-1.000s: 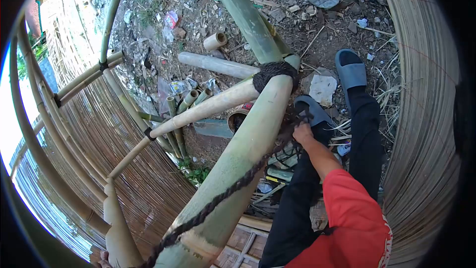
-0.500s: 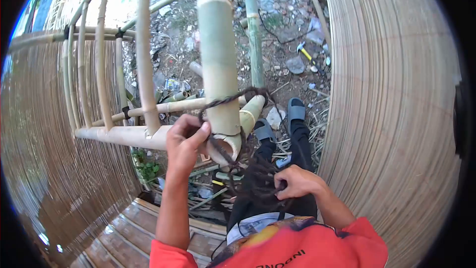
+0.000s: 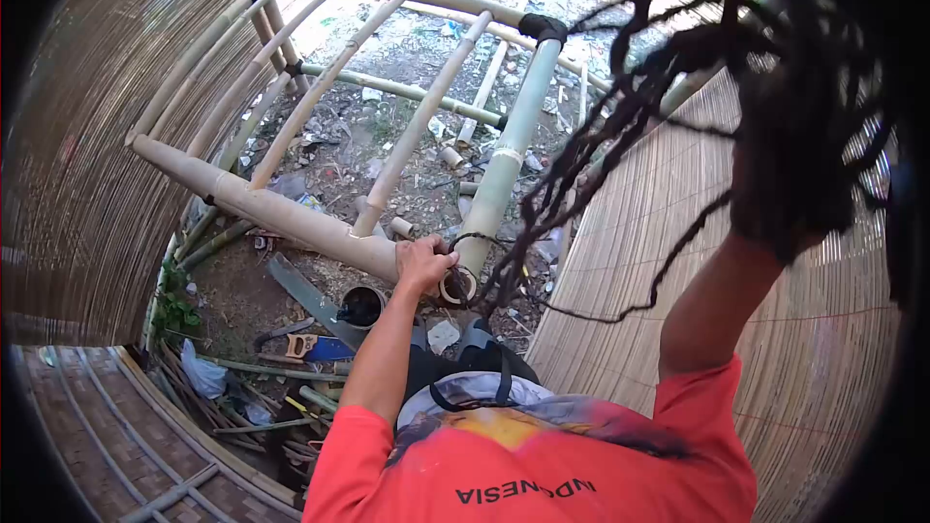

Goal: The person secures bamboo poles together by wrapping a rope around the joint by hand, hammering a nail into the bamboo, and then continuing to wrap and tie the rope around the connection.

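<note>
A thick green bamboo post (image 3: pixel 504 160) meets a horizontal bamboo rail (image 3: pixel 291 216) at a corner joint. My left hand (image 3: pixel 423 263) is at the end of the rail beside this joint, its fingers closed by the dark rope; what they pinch is too small to make out. Raised high at the right, my right hand (image 3: pixel 790 169) grips a large tangled bundle of dark fibre rope (image 3: pixel 804 77), which covers most of its fingers. Loose strands hang from the bundle down towards the joint.
Thin bamboo bars (image 3: pixel 426 126) join the rail to an upper one. Woven bamboo panels stand left (image 3: pixel 107 136) and right (image 3: pixel 620 242). Below lie a saw (image 3: pixel 325 348), a dark bucket (image 3: pixel 362 307), a plastic bag (image 3: pixel 202 371) and bamboo scraps. A slatted bamboo surface (image 3: pixel 97 426) is lower left.
My right hand has risen from near my lap to the upper right with the rope bundle. My left hand remains near the joint, now lower on it. The view has turned and shifted.
</note>
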`<state>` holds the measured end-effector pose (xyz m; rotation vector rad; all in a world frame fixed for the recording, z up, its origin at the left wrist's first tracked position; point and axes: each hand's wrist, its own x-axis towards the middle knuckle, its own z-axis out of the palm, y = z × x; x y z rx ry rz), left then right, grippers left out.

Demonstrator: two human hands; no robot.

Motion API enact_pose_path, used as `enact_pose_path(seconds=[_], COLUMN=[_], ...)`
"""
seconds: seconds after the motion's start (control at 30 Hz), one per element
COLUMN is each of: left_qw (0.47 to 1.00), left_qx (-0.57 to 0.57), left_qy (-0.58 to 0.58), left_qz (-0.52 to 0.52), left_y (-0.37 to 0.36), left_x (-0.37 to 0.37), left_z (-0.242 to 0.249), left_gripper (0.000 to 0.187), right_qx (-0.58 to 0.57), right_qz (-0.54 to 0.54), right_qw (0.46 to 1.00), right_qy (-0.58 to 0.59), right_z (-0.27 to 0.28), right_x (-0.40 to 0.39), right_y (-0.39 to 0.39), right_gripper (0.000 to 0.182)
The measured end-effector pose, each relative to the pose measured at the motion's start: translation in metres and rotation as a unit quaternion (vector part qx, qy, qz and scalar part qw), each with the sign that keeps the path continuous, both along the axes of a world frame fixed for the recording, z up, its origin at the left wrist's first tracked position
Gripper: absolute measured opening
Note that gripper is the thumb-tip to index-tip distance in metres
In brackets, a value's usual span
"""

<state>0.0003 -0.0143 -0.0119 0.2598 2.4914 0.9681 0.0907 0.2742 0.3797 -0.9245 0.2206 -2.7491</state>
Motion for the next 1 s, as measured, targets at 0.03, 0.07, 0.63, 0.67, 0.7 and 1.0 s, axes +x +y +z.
enact_pose_path(seconds=[0.03,0.07,0.63,0.67,0.7,1.0], left_qw=[1.000,1.000,1.000,1.000,0.999,1.000], left_qx=[-0.017,-0.014,-0.008,-0.005,-0.014,0.002], left_qy=[0.002,-0.022,0.006,0.016,0.014,-0.029], left_qz=[-0.011,-0.018,-0.029,-0.020,-0.026,-0.001], left_y=[0.001,0.000,0.000,0.000,0.000,0.005], left_x=[-0.001,-0.003,0.000,-0.001,-0.001,-0.008], left_z=[0.003,0.006,0.000,0.001,0.001,-0.009], left_gripper=[0.039,0.040,0.030,0.031,0.031,0.032], right_qx=[0.165,0.308,0.974,0.958,0.934,0.839], right_qz=[-0.250,-0.497,0.043,0.003,-0.036,-0.282], right_qw=[0.947,0.796,0.163,0.245,0.323,0.411], right_qy=[0.114,0.155,0.153,0.151,0.146,-0.218], right_z=[0.034,0.068,-0.366,-0.360,-0.346,-0.474], right_x=[-0.034,-0.068,-0.185,-0.185,-0.178,-0.077], right_y=[-0.014,-0.029,-0.123,-0.125,-0.123,0.043], right_gripper=[0.041,0.039,0.066,0.060,0.054,0.105])
